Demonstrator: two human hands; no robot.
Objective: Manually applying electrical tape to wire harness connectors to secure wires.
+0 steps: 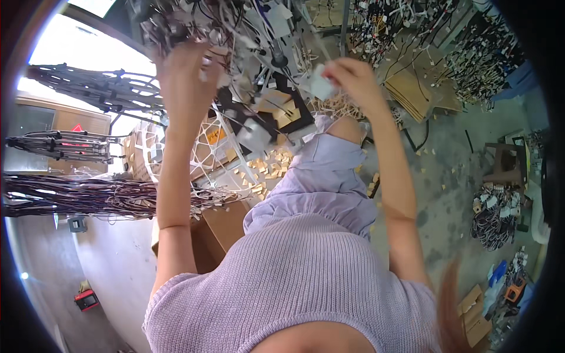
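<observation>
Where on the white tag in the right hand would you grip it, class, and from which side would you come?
Grip the white tag by its free lower corner, coming from below and the left. The right hand already pinches its right edge, and the wire bundle crowds the space above. The tag looks thin and flat, so a thumb-and-finger pinch across its faces probably suits it best.

Daylight is pouring through the window (76,53) — the grey floor (447,170) is lying littered with cardboard (412,91) and cable bundles (491,215).
</observation>
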